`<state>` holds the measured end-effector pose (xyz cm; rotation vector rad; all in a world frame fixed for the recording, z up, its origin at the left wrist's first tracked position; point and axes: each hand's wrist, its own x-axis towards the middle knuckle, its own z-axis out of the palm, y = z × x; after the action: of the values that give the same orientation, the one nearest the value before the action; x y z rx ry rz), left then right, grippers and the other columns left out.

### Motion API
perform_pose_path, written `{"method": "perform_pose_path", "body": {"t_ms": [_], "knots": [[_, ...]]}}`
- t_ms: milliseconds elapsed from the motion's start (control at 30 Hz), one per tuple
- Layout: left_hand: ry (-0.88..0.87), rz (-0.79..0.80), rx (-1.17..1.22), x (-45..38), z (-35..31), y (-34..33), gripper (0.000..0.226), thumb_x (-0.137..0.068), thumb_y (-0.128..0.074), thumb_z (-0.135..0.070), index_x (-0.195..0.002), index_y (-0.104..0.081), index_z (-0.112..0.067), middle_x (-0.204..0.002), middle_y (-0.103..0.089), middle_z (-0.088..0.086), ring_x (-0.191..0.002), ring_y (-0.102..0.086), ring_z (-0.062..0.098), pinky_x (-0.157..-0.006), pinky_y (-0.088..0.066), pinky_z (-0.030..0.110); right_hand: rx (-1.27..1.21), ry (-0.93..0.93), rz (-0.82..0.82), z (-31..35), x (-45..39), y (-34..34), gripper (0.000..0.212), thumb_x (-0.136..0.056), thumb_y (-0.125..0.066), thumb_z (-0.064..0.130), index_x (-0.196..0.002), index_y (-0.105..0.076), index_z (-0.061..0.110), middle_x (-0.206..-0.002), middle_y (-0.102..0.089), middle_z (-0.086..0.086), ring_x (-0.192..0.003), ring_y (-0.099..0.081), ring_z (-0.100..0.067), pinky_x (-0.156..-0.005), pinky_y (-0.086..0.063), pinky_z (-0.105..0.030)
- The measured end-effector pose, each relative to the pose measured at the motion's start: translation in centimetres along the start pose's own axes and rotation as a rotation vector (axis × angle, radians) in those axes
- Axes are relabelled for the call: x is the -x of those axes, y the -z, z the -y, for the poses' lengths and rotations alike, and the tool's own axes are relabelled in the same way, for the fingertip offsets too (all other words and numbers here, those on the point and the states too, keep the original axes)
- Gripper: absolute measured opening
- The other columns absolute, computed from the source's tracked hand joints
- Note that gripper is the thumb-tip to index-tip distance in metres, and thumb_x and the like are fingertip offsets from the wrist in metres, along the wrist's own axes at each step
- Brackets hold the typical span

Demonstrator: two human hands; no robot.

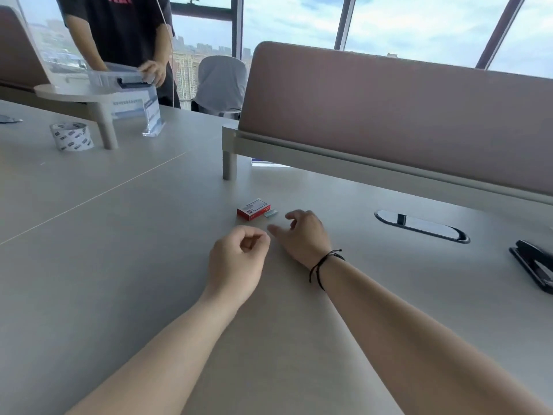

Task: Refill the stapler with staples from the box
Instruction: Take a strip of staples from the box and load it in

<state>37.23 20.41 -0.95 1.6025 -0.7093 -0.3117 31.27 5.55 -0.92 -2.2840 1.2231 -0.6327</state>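
A small red and white staple box (253, 209) lies on the grey desk (119, 235), with a short strip of staples (270, 213) right beside its right end. My right hand (302, 235) hovers just right of them, fingers spread and empty. My left hand (236, 262) sits nearer me, curled into a loose fist with nothing visible in it. The black stapler (532, 265) lies far right at the desk edge, lid swung open, well away from both hands.
A pink desk divider (389, 115) on grey legs runs behind the box. An oval cable port (422, 226) sits right of my hand. A tape roll (71, 136) and a raised shelf (86, 94) stand far left, where another person (119, 34) handles a clear bin.
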Motion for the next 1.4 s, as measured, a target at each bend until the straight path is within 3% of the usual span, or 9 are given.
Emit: {"method": "perform_pose_path", "body": {"t_ms": [133, 433, 567, 733, 900, 1000, 1233, 1300, 1400], "knots": [[0.03, 0.007, 0.04, -0.2, 0.2, -0.1, 0.013, -0.089, -0.065, -0.021, -0.078, -0.072, -0.023, -0.057, -0.062, -0.013, -0.054, -0.055, 0.009, -0.055, -0.04, 0.024, 0.073, -0.022, -0.028, 1.1, -3.0, -1.2, 0.071, -0.073, -0.065, 0.067, -0.125, -0.064, 0.018, -0.132, -0.061, -0.003, -0.118, -0.061, -0.024, -0.096, -0.051, -0.037], [0.048, -0.012, 0.046, -0.3, 0.2, -0.1, 0.012, -0.088, -0.066, -0.022, -0.077, -0.072, -0.024, -0.056, -0.063, -0.014, -0.055, -0.058, 0.009, -0.056, -0.043, 0.024, 0.051, -0.014, -0.042, 0.6, -4.1, -1.9, 0.038, -0.077, -0.065, 0.055, -0.098, -0.074, 0.024, -0.11, -0.071, -0.003, -0.099, -0.068, -0.025, -0.081, -0.052, -0.031], [0.068, -0.022, 0.054, -0.4, 0.2, 0.0, 0.011, -0.087, -0.067, -0.023, -0.077, -0.072, -0.026, -0.057, -0.065, -0.021, -0.061, -0.063, 0.013, -0.06, -0.05, 0.029, -0.09, -0.013, 0.014, 0.2, -3.0, -0.5, 0.036, -0.084, -0.07, 0.043, -0.107, -0.075, 0.015, -0.097, -0.069, 0.0, -0.09, -0.063, -0.019, -0.075, -0.044, -0.026], [0.024, 0.012, 0.014, 0.0, -0.1, 0.1, 0.005, -0.087, -0.068, -0.022, -0.084, -0.071, -0.023, -0.068, -0.067, -0.008, -0.061, -0.062, 0.016, -0.062, -0.052, 0.032, -0.34, -0.029, 0.133, -0.5, 1.1, 2.7, 0.024, -0.086, -0.074, 0.038, -0.097, -0.079, 0.017, -0.088, -0.074, -0.005, -0.079, -0.06, -0.013, -0.064, -0.045, -0.025], [-0.061, 0.077, -0.096, 0.9, -0.8, 0.0, 0.004, -0.085, -0.072, -0.017, -0.087, -0.073, -0.021, -0.071, -0.068, -0.006, -0.061, -0.059, 0.01, -0.061, -0.048, 0.024, -0.466, -0.092, 0.217, -3.2, 7.4, 7.2, 0.009, -0.087, -0.074, 0.034, -0.088, -0.078, 0.026, -0.075, -0.07, 0.014, -0.06, -0.057, 0.004, -0.052, -0.041, -0.01], [-0.122, 0.139, -0.213, 1.7, -1.2, -0.1, 0.005, -0.082, -0.076, -0.017, -0.082, -0.074, -0.022, -0.071, -0.069, -0.007, -0.059, -0.057, 0.005, -0.059, -0.046, 0.021, -0.492, -0.126, 0.256, -5.4, 11.9, 10.2, 0.009, -0.087, -0.073, 0.035, -0.089, -0.079, 0.028, -0.076, -0.075, 0.014, -0.068, -0.063, 0.005, -0.064, -0.045, -0.011], [-0.156, 0.378, -0.337, 5.5, -3.1, 0.2, 0.011, -0.08, -0.082, -0.019, -0.079, -0.074, -0.026, -0.077, -0.073, -0.004, -0.063, -0.06, 0.005, -0.061, -0.046, 0.013, -0.621, -0.2, 0.232, -9.6, 22.0, 15.6, 0.02, -0.084, -0.076, 0.039, -0.098, -0.08, 0.025, -0.091, -0.08, 0.009, -0.086, -0.072, -0.007, -0.087, -0.052, -0.032], [-0.242, 0.468, -0.363, 7.6, -5.4, -0.2, 0.013, -0.079, -0.083, -0.02, -0.079, -0.073, -0.027, -0.074, -0.072, -0.004, -0.061, -0.059, 0.002, -0.057, -0.045, 0.009, -0.755, -0.205, 0.212, -10.5, 24.2, 16.5, 0.026, -0.08, -0.077, 0.04, -0.094, -0.081, 0.019, -0.084, -0.076, 0.007, -0.079, -0.066, -0.006, -0.086, -0.047, -0.029], [-0.428, 0.647, -0.354, 11.9, -9.6, -1.2, 0.014, -0.075, -0.086, -0.021, -0.079, -0.073, -0.024, -0.076, -0.072, -0.004, -0.06, -0.06, 0.004, -0.06, -0.048, 0.015, -1.033, -0.237, 0.261, -11.4, 26.7, 17.9, 0.027, -0.081, -0.074, 0.031, -0.094, -0.08, 0.009, -0.084, -0.071, -0.004, -0.076, -0.059, -0.015, -0.079, -0.043, -0.029]]}}
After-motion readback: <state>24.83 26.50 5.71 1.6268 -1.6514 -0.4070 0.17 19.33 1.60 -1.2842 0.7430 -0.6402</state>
